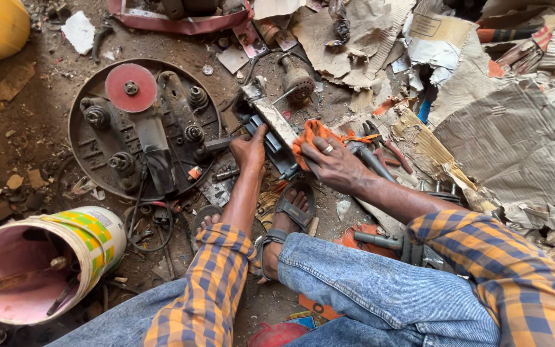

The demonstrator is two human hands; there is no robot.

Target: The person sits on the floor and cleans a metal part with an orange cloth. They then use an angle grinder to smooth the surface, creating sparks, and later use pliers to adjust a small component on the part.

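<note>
On the dirt floor, centre: metal bar (276, 123) on a dark block, mid-wipe. Left hand (249, 149) fingers clamp its near end; right hand (333, 164) fingers grip an orange rag (309, 136) against it. Next stroke needs a steady hold. Beside: round black plate (97, 160), pink bucket (8, 270), pliers (387, 144).

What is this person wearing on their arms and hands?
Both arms wear an orange-and-navy checked shirt with the sleeves pushed up, forearms bare. The left hand wears nothing. The right hand has a pale ring on one finger. No gloves.
</note>
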